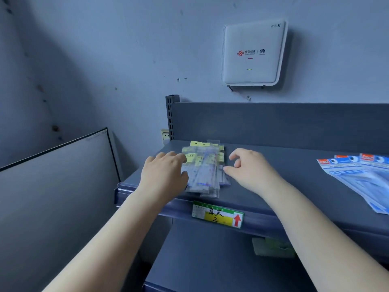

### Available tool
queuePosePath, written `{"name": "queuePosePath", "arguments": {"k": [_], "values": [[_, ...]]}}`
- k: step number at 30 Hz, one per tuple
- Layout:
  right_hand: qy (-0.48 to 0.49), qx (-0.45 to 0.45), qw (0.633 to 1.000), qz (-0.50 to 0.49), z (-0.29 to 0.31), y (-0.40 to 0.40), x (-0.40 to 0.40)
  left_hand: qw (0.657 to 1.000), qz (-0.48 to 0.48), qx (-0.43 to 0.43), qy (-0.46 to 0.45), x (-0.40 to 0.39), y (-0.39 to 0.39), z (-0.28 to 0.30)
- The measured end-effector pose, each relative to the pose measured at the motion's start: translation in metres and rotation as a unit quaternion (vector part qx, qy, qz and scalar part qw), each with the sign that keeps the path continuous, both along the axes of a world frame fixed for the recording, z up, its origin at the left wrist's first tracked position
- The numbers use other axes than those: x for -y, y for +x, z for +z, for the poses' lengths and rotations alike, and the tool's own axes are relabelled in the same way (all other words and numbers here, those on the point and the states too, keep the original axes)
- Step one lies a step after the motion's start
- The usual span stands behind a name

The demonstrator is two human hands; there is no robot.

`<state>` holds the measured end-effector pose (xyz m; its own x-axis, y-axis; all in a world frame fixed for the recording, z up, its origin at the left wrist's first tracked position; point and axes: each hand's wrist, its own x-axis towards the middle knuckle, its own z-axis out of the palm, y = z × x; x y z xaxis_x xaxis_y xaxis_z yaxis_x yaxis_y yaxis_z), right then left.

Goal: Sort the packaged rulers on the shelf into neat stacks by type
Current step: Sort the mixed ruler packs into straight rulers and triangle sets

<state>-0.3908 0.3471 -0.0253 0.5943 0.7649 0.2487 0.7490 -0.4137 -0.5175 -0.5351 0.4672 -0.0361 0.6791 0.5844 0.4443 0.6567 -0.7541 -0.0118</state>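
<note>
Shelf top, seen from my head camera. My left hand (pixel 166 171) lies with straight fingers on the left edge of the yellow-tagged ruler pile (pixel 205 169); nothing is grasped. My right hand (pixel 248 169) hovers just beside the pile's right edge, fingers loosely curled and holding nothing, the thumb near or perhaps touching the packets. Between the two hands the pile is gathered but ragged, its packets fanned and overhanging at the near end. Well to the right of my right hand, the blue-packaged rulers (pixel 357 178) lie splayed on the shelf (pixel 273 186). I judge the types already separated, with both groups left to square.
</note>
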Motion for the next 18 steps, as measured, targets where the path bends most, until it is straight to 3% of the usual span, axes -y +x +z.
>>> {"name": "queuePosePath", "arguments": {"k": [8, 18], "values": [[-0.027, 0.186, 0.980, -0.072, -0.009, 0.001, 0.080, 0.996, -0.082, 0.018, 0.022, 0.068, 0.035, -0.006], [-0.071, 0.227, 0.950, -0.203, -0.007, 0.048, 0.206, 0.968, -0.247, 0.037, 0.024, 0.178, 0.131, -0.009]]}}
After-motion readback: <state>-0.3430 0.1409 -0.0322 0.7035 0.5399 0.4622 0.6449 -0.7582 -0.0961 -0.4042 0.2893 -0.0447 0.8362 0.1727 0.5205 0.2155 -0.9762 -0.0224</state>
